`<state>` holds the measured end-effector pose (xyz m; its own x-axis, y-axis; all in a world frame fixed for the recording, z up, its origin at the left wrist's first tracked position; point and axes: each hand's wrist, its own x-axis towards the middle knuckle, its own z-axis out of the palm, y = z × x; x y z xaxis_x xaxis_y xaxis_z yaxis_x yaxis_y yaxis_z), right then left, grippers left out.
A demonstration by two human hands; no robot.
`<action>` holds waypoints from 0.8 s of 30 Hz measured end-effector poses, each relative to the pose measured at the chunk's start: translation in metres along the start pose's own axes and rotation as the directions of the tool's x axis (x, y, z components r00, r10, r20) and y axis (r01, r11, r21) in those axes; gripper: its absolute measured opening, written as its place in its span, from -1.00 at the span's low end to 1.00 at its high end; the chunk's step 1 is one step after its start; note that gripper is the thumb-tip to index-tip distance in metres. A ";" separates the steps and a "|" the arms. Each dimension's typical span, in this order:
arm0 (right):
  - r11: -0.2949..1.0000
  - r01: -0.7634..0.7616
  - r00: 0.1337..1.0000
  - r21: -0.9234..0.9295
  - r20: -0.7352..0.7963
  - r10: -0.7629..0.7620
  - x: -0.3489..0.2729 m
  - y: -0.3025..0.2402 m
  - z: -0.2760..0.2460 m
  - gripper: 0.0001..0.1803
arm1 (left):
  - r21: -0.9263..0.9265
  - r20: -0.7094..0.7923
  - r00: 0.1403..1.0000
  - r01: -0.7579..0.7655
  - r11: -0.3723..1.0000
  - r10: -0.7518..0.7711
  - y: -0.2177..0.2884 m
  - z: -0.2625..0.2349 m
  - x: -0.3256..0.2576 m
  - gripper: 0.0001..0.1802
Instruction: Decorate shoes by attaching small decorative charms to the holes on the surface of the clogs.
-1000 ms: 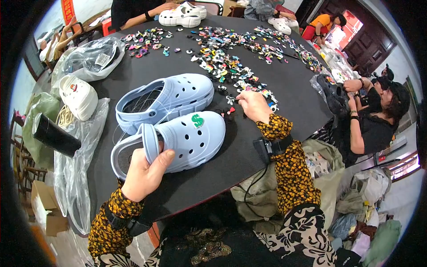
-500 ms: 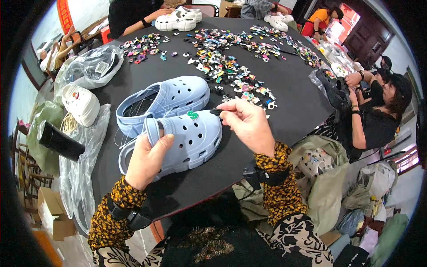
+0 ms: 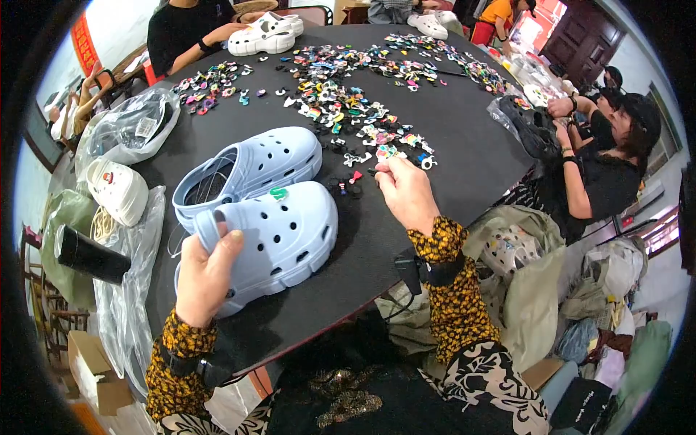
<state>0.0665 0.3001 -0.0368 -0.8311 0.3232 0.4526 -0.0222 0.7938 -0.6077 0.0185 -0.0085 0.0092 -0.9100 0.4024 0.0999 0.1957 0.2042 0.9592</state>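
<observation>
My left hand (image 3: 205,279) is closed round the heel strap of a light blue foam clog (image 3: 290,235), keeping it tilted over the dark table. A green shoe charm (image 3: 278,193) is set in one of the holes on its upper. Behind it, touching, lies the matching blue clog (image 3: 286,156), with a clear plastic tie looped across its opening. Right of the clogs, my right hand (image 3: 408,194) is at the near edge of a spread of colourful shoe charms (image 3: 341,105). Its fingers are pinched, and a small dark charm shows at their tips, partly hidden. A few charms lie just left of them.
A white clog (image 3: 117,190), a black cylinder (image 3: 94,254) and clear plastic bags (image 3: 130,290) sit at the left edge. Across the table a person handles white clogs (image 3: 264,35). At right another person holds a dark clog (image 3: 533,130); an open sack (image 3: 518,254) stands below.
My right hand has moved away from the clog's toe, over to the near charms. The held clog has shifted left and slightly down in view, with my left hand still on it.
</observation>
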 end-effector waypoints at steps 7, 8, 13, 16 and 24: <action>0.994 0.031 0.997 -0.105 0.068 -0.024 0.011 0.014 0.009 -0.88 | 0.103 -0.024 0.999 -0.042 0.994 0.045 0.002 -0.005 -0.005 -0.78; 0.994 0.028 0.998 -0.105 0.067 -0.021 0.011 0.014 0.009 -0.88 | 0.087 -0.016 1.000 -0.015 0.996 0.017 -0.002 -0.005 -0.005 -0.77; 0.993 0.056 0.998 -0.106 0.035 -0.052 0.008 0.012 0.007 -0.86 | 0.019 0.001 1.000 0.021 1.000 -0.021 -0.013 -0.007 -0.005 -0.76; 0.987 0.077 0.995 -0.143 0.067 -0.068 0.008 0.011 0.006 -0.85 | 0.005 0.011 1.000 0.017 1.000 -0.017 -0.015 -0.007 -0.005 -0.77; 0.928 0.361 0.895 -0.093 0.313 -0.317 -0.015 -0.037 0.015 -0.81 | -0.036 0.019 0.999 0.049 0.998 -0.048 -0.021 -0.010 -0.004 -0.86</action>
<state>0.0720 0.2577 -0.0308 -0.9110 -0.1233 0.3936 -0.2690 0.9011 -0.3402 0.0142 -0.0236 -0.0084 -0.9111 0.4093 0.0487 0.1378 0.1911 0.9718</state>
